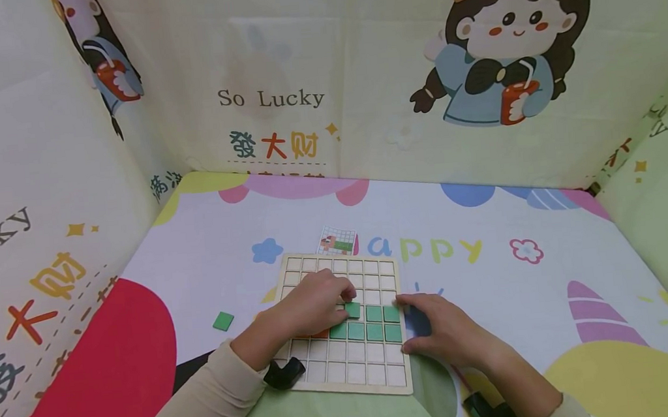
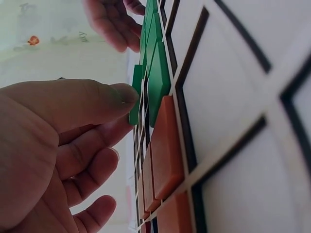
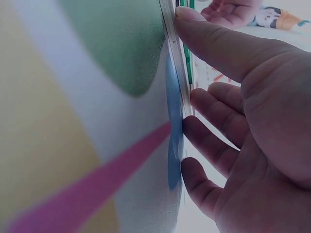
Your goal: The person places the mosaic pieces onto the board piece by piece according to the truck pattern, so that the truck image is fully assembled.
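Note:
A wooden grid board (image 1: 360,390) lies on the table, and two rows of green square tiles (image 1: 374,331) fill cells toward its right side. My left hand (image 1: 314,301) reaches over the board and pinches a green tile (image 2: 136,77) between thumb and fingers. That tile stands tilted over the grid, left of the upper green row. Orange-brown tiles (image 2: 166,150) sit in cells beneath the left hand, mostly hidden by it in the head view. Beside the board's right edge, my right hand (image 1: 452,330) rests its thumb and fingertips against the rim, fingers loosely bent.
One loose green tile (image 1: 223,320) lies on the table left of the board. Behind the board's far edge is a small pattern card (image 1: 336,241) with a coloured grid picture. A printed cloth covers the table, and patterned walls (image 1: 275,56) close in the back and sides.

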A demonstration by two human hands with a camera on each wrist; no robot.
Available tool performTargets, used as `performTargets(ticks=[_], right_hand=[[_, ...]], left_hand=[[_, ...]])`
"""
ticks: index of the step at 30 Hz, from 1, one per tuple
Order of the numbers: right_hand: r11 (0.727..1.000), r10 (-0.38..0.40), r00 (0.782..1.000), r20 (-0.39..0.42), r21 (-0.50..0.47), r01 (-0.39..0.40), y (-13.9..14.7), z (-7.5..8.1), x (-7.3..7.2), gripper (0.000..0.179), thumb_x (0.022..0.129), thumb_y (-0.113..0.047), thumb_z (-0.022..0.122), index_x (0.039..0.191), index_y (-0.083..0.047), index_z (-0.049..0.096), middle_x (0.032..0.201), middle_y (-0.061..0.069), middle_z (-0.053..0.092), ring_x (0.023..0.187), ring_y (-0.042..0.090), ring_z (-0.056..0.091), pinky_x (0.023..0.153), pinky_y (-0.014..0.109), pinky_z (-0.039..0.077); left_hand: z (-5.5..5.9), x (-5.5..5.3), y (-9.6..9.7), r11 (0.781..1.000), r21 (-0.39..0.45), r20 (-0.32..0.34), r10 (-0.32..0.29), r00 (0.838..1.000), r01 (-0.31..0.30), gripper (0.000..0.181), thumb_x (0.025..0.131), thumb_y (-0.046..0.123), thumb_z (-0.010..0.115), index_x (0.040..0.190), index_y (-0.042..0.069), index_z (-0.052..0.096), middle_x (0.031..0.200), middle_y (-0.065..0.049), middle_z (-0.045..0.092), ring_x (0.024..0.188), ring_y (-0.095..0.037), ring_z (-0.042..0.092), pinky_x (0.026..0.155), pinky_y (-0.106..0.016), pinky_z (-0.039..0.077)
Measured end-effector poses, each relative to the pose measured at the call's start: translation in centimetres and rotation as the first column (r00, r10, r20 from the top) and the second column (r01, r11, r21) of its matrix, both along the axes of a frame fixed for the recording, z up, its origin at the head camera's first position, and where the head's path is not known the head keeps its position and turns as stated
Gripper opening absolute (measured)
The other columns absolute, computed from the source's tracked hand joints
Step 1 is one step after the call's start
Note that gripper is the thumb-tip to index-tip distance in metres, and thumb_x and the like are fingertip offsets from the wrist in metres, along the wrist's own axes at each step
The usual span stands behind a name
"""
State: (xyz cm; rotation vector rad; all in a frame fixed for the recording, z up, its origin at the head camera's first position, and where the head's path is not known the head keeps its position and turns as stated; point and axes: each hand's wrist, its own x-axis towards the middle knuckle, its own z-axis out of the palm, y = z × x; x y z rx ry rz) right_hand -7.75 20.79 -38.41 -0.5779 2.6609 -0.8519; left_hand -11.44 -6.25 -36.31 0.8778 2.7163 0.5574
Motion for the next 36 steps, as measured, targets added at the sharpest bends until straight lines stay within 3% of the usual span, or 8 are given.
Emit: performTargets(ticks=[17, 36], right_hand=[[1.000, 0.003, 1.000, -0.003, 0.007, -0.003, -0.02, -0.04, 0.02, 0.076, 0.078, -0.034, 0.086, 0.142, -0.009, 0.054, 0.139, 0.008, 0.056, 0.129, 0.034, 0.049, 0.105, 0.055, 0.038], [1.000, 0.003, 1.000, 0.004, 0.012, -0.003, -0.02, -0.04, 0.00, 0.077, 0.078, -0.035, 0.086, 0.143, -0.009, 0.053, 0.140, 0.009, 0.055, 0.130, 0.034, 0.048, 0.105, 0.055, 0.038]], left_hand=[[-0.36, -0.19, 0.40, 1.000, -0.011, -0.010, -0.021, 1.000, 0.021, 0.022, 0.088, 0.019, 0.074, 0.109, 0.013, 0.072, 0.098, 0.007, 0.066, 0.098, -0.016, 0.056, 0.091, -0.036, 0.045], [-0.58, -0.17, 0.80, 0.999, -0.014, -0.039, -0.034, 0.999, 0.034, 0.019, 0.087, 0.019, 0.075, 0.106, 0.014, 0.073, 0.094, 0.006, 0.066, 0.090, -0.015, 0.055, 0.083, -0.035, 0.046]])
